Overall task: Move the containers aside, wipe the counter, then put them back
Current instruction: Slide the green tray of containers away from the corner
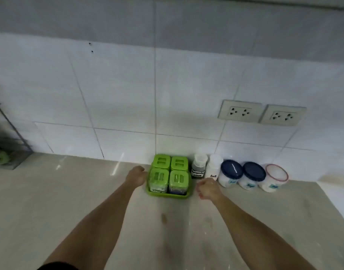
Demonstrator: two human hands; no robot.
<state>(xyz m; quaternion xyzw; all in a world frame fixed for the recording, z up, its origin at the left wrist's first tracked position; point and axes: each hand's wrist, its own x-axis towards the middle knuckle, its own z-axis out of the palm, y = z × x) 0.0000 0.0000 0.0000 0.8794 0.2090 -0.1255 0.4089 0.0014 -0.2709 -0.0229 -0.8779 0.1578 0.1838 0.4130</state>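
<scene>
1. Between the two hands, a green tray is sitting against the tiled wall, carrying four green-lidded containers packed in a square.
2. On its left side, the left hand is reaching in with fingers curled, right at the tray's edge; whether it is touching yet is not clear.
3. On the tray's right side, the right hand is hovering with fingers loosely bent, holding nothing, just in front of the white salt bottle.
4. Judging from this, the first step is in hand: both hands are closing on the tray to move it aside, and no wiping seems to be happening yet.
5. Next, the move is calling for a firm grip on both tray edges and a level carry, since the containers are only standing loose in it.
6. Beyond the right hand, a dark seasoning bottle, two blue-lidded jars and a red-rimmed tub are waiting in a row along the wall.
7. Writing: the near-left container is reading "Vinegar", partly cut off; the white bottle is reading "Salt"; the dark bottle's label seems to start "Seasoning", blurred; the jar labels are too small to read.
8. Near the forearms, the counter is showing pale smears and a brownish spot.
</scene>
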